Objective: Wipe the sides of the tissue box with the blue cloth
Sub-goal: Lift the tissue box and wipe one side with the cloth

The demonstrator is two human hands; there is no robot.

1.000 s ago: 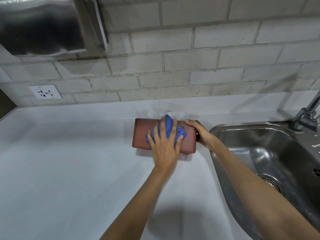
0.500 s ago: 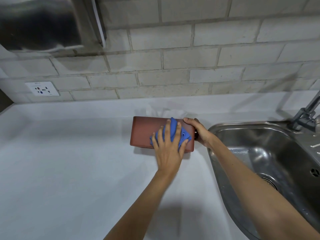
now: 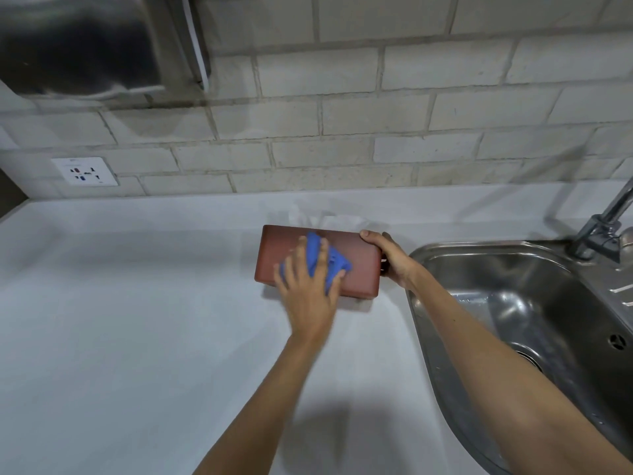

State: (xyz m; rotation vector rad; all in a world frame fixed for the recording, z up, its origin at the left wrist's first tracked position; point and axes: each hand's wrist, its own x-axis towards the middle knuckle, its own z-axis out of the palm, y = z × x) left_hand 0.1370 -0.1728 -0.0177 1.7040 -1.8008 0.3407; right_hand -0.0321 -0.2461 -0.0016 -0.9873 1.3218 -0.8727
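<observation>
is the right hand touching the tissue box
Touching. The head view shows the right hand gripping the right end of the tissue box, fingers curled over its top edge.

tissue box [image 3: 359, 265]: matt brown | blue cloth [image 3: 337, 262]: soft fabric | sink [image 3: 534, 303]: glossy steel | counter [image 3: 137, 320]: smooth white

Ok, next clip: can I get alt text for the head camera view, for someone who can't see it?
A person's left hand presses a blue cloth against the near side of a reddish-brown tissue box on a white counter, while the right hand grips the box's right end. A steel sink and tap sit to the right, below a pale brick wall.
</observation>
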